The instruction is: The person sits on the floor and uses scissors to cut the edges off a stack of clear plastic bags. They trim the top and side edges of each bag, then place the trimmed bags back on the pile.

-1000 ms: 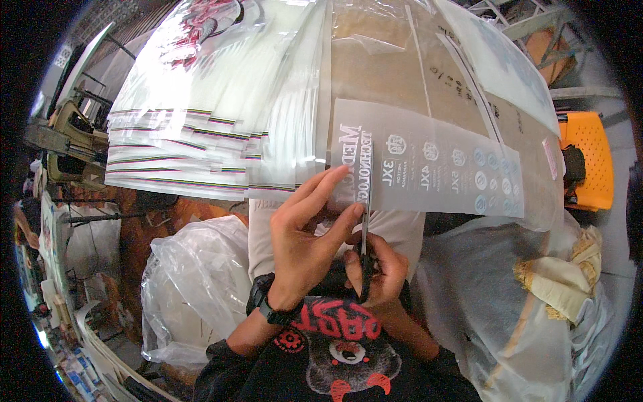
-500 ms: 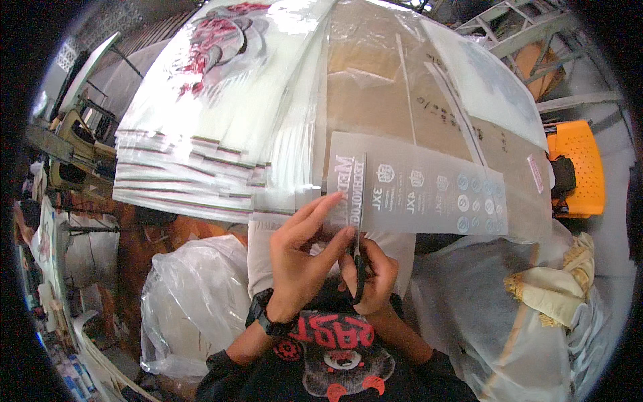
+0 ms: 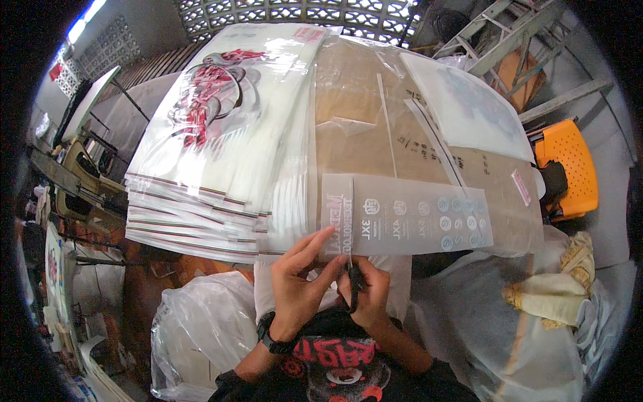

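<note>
At the near edge of a work surface covered with clear plastic over brown cardboard (image 3: 348,100), a translucent printed film sheet (image 3: 408,231) lies crosswise, bearing reddish lettering at its left end, white badges along its middle and rows of pale blue round icons at its right. The left hand (image 3: 298,281), a black wristwatch (image 3: 276,339) on its wrist, grips the sheet's near left corner, thumb low at the edge and fingers reaching over the lettering. The right hand (image 3: 370,289) is closed around black-handled scissors (image 3: 353,291), which point away from the body at the sheet's near edge, just beside the left thumb; how far the blades are parted cannot be told. Left of the sheet, a fanned stack of printed plastic bags (image 3: 201,208) spreads out. An orange plastic chair (image 3: 570,167) stands at the right, near a crumpled cream cloth (image 3: 552,295).
</note>
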A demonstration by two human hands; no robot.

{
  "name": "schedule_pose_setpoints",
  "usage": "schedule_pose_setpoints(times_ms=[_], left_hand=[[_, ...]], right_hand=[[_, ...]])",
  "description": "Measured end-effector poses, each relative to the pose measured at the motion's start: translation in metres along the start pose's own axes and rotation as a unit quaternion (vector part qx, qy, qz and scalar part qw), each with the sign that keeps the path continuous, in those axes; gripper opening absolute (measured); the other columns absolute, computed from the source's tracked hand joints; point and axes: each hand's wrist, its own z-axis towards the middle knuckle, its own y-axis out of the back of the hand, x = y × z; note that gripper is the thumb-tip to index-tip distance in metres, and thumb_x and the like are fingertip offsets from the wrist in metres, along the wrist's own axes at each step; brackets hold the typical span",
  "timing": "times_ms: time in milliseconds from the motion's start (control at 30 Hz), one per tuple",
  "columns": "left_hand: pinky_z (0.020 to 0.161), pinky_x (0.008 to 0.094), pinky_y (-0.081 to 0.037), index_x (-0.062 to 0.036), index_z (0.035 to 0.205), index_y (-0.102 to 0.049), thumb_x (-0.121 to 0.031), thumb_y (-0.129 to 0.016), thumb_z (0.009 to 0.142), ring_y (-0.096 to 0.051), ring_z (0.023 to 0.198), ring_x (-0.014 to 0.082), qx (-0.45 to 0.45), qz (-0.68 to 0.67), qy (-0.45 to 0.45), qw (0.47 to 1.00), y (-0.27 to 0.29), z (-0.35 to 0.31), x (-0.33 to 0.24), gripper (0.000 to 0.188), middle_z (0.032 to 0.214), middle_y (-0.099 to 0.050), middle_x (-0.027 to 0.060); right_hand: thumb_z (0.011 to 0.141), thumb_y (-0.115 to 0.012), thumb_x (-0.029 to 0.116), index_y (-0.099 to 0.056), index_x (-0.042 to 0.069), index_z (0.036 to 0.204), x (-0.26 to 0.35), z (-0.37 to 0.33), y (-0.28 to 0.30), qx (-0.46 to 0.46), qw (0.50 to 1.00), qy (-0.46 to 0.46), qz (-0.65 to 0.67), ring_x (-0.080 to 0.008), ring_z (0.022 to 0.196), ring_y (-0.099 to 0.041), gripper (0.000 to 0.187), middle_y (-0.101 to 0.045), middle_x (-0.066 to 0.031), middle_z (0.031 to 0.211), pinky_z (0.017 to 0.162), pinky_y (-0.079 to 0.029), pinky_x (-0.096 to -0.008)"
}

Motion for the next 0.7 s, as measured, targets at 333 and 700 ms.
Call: schedule_pose_setpoints(times_ms=[333, 700], left_hand=[[0.072, 0.0208, -0.051, 0.0025, 0.124, -0.06, 0.003, -0.072, 0.08, -0.058, 0.085, 0.0063, 0.016, 0.004, 0.013, 1.0, 0.0044, 0.0036, -0.0015, 0.046, 0.114, -0.064, 0.0085], [0.076, 0.0208, -0.051, 0.0032, 0.125, -0.06, 0.004, -0.071, 0.081, -0.057, 0.089, 0.0064, 0.012, -0.008, 0.025, 1.0, 0.0073, 0.0052, -0.0016, 0.046, 0.118, -0.062, 0.0091]], right_hand=[[0.085, -0.048, 0.073, -0.058, 0.003, 0.084, -0.0049, 0.005, 0.0021, 0.022, 0.999, -0.013, 0.043, -0.0085, 0.051, -0.05, 0.071, -0.053, 0.0012, 0.059, 0.047, -0.039, -0.025], [0.084, -0.045, 0.076, -0.059, 0.0, 0.089, -0.0021, 0.0076, -0.0013, 0.025, 0.999, -0.017, 0.021, -0.0079, 0.051, -0.05, 0.077, -0.054, 0.0017, 0.06, 0.047, -0.039, -0.0251]])
